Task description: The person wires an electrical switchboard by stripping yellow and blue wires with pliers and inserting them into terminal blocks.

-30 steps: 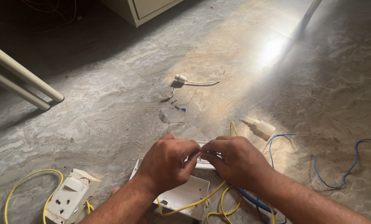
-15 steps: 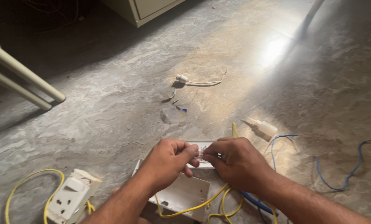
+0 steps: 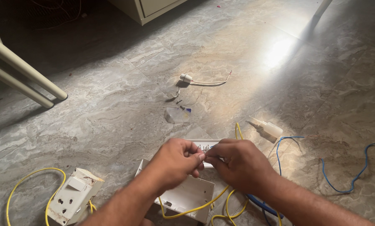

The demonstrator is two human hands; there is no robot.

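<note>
While the socket (image 3: 72,196) on its yellow wire (image 3: 26,178) lies off to my left, my left hand (image 3: 175,161) and right hand (image 3: 237,165) meet over the white box (image 3: 183,196), fingertips pinched on a small white strip (image 3: 205,146). I judge I'm fitting a wire end into it; the next move wants a steady, fine grip. Blue wire (image 3: 346,175) trails right.

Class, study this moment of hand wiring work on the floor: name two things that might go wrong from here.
The left hand and right hand pinch a small white part between fingertips; it might slip. Yellow wire loops under the wrists beside the white box, so a tug may drag it. Tiny screws lie loose and could get lost.
</note>
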